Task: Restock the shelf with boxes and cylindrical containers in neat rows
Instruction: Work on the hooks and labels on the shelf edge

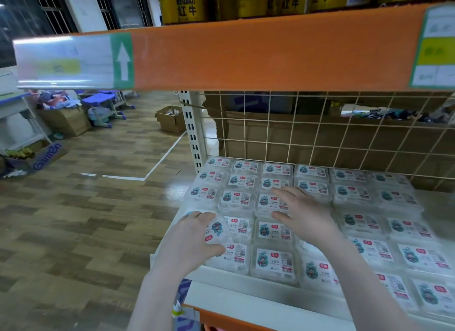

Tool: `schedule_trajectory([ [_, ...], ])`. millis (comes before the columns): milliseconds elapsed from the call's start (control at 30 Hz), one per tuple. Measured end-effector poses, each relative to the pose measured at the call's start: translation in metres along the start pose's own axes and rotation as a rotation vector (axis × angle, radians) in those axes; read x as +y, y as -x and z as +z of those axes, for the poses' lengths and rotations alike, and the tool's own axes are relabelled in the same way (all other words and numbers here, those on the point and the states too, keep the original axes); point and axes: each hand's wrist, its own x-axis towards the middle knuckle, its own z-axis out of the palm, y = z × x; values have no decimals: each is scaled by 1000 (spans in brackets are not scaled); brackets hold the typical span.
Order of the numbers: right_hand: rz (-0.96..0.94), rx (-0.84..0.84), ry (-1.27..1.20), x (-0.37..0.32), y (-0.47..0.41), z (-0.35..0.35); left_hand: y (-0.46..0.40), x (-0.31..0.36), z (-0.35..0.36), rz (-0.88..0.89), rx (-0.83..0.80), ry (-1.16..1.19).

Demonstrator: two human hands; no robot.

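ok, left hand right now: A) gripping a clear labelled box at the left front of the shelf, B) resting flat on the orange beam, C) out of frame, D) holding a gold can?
A: the left hand has its fingers curled round a clear labelled box, tilted out of line with the rows.

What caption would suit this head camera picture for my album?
Left hand grips a clear labelled box at the shelf's front-left corner; right hand lies open over the rows.

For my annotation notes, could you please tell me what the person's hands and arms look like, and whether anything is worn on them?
Both the left hand and right hand are bare: no gloves, rings, watch or bracelet visible. Both forearms are uncovered, with no sleeve in view.
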Motion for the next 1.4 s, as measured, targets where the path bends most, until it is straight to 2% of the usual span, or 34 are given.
schedule_trajectory([
  [200, 148, 165, 45, 18, 39, 1, 3, 7, 3, -13, 27, 10],
  [300, 254, 172, 54, 26, 60, -2, 5, 15, 8, -28, 25, 31],
  [433, 302, 164, 88, 40, 76, -7, 10, 33, 14, -81, 40, 25],
  [567, 269, 255, 42, 68, 80, -14, 12, 65, 21, -157, 80, 31],
  [667, 168, 285, 65, 89, 82, -25, 10, 96, 31, -251, 88, -10],
  [900, 51, 101, 51, 145, 84, -51, 6, 162, 60, -457, 21, -99],
  [1033, 27, 78, -27, 163, 87, -56, 8, 184, 64, -528, -54, -165],
  [1200, 11, 49, -15, 168, 92, -50, 13, 184, 62, -491, -77, -46],
  [1300, -2, 19, -17, 166, 93, -50, 18, 175, 56, -445, -81, 118],
  [1400, 3, 6, -39, 167, 92, -51, 25, 163, 50, -407, -159, 265],
])
